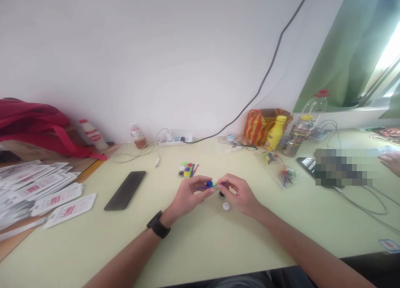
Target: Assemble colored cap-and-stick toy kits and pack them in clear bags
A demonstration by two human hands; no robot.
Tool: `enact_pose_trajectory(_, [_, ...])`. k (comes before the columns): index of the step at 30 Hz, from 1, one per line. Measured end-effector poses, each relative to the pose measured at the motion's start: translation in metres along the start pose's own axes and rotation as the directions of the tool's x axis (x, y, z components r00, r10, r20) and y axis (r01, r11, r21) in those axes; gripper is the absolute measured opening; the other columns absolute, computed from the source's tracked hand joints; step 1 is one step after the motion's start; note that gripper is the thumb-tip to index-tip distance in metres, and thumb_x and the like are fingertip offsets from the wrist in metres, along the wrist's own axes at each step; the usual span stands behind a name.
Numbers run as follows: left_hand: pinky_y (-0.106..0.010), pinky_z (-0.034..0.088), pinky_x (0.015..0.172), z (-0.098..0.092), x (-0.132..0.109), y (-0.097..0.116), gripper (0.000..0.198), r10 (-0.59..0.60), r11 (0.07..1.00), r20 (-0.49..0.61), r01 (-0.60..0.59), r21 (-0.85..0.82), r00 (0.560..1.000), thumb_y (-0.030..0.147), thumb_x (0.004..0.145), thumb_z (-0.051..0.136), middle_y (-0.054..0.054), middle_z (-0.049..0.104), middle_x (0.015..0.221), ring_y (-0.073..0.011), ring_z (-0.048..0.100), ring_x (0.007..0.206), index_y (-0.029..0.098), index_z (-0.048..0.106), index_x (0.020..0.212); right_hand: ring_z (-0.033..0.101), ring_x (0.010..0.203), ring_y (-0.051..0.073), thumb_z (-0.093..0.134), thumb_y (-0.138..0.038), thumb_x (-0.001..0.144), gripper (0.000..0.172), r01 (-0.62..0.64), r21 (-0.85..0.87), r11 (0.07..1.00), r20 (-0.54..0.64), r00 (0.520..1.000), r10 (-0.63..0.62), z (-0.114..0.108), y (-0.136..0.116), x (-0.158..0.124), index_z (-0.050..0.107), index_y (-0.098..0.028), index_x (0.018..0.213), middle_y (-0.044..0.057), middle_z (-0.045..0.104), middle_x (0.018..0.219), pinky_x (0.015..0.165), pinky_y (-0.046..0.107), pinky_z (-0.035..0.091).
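Observation:
Over the table, my left hand is closed in a pinch on a small blue round piece. A thin blue stick lies along its fingers. My right hand meets it from the other side, fingertips closed on a small green piece touching the blue one. How the two pieces join is too small to tell. Beneath the right hand lie a white disc and a partly hidden black disc. Just beyond the left hand sits a group of coloured discs beside several thin coloured sticks.
A dark phone lies left, near a heap of white packets. A power strip, striped bag and yellow bottle stand along the wall. Clear bags of small parts lie right. Another person's hand shows far right.

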State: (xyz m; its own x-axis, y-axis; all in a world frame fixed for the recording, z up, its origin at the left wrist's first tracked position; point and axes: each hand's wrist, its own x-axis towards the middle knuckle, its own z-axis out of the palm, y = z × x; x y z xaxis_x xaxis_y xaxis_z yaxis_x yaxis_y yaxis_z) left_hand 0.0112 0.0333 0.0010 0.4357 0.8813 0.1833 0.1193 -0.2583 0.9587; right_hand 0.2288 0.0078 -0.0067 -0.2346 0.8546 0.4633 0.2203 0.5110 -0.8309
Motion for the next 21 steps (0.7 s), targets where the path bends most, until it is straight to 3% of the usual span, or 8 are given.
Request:
enact_pose_trajectory(4, [-0.035, 0.066, 0.084, 0.006, -0.005, -0.008, 0.036, 0.077, 0.995, -0.050, -0.074, 0.063, 0.996, 0.039, 0.089, 0.078, -0.011, 0.078, 0.110, -0.0257, 0.075, 0.100, 0.017, 0.074, 0.118, 0.061, 0.076, 0.016, 0.058, -0.031, 0.100, 0.015, 0.004, -0.039, 0.999, 0.035, 0.999, -0.003, 0.001, 0.004, 0.000, 0.069, -0.022, 0.096, 0.002, 0.065, 0.086, 0.072, 0.028, 0.050])
enact_pose_trajectory(8, [-0.039, 0.063, 0.096, 0.009, -0.005, -0.011, 0.031, 0.142, 0.986, -0.041, -0.138, 0.098, 0.989, 0.035, 0.092, 0.075, -0.010, 0.078, 0.113, -0.0247, 0.075, 0.103, 0.018, 0.074, 0.118, 0.058, 0.072, 0.016, 0.058, -0.029, 0.100, 0.013, 0.041, -0.105, 0.994, 0.074, 0.997, -0.033, -0.001, 0.009, -0.001, 0.068, -0.022, 0.096, 0.002, 0.064, 0.083, 0.068, 0.027, 0.048])
enact_pose_trajectory(12, [-0.039, 0.063, 0.096, 0.008, -0.005, -0.014, 0.028, 0.171, 0.979, -0.045, -0.165, 0.117, 0.984, 0.034, 0.092, 0.076, -0.009, 0.078, 0.112, -0.0243, 0.076, 0.102, 0.018, 0.075, 0.115, 0.059, 0.071, 0.015, 0.058, -0.028, 0.099, 0.011, 0.058, -0.145, 0.988, 0.095, 0.995, -0.045, -0.004, 0.014, 0.000, 0.067, -0.022, 0.097, 0.002, 0.064, 0.082, 0.067, 0.027, 0.047])
enact_pose_trajectory(21, [-0.038, 0.063, 0.098, 0.008, -0.005, -0.015, 0.027, 0.161, 0.982, -0.032, -0.157, 0.105, 0.986, 0.031, 0.091, 0.076, -0.009, 0.078, 0.112, -0.0244, 0.076, 0.104, 0.018, 0.075, 0.115, 0.055, 0.067, 0.015, 0.062, -0.035, 0.097, 0.016, -0.033, -0.171, 0.985, 0.136, 0.989, 0.057, -0.009, 0.024, 0.002, 0.070, -0.022, 0.095, 0.002, 0.068, 0.080, 0.060, 0.027, 0.043])
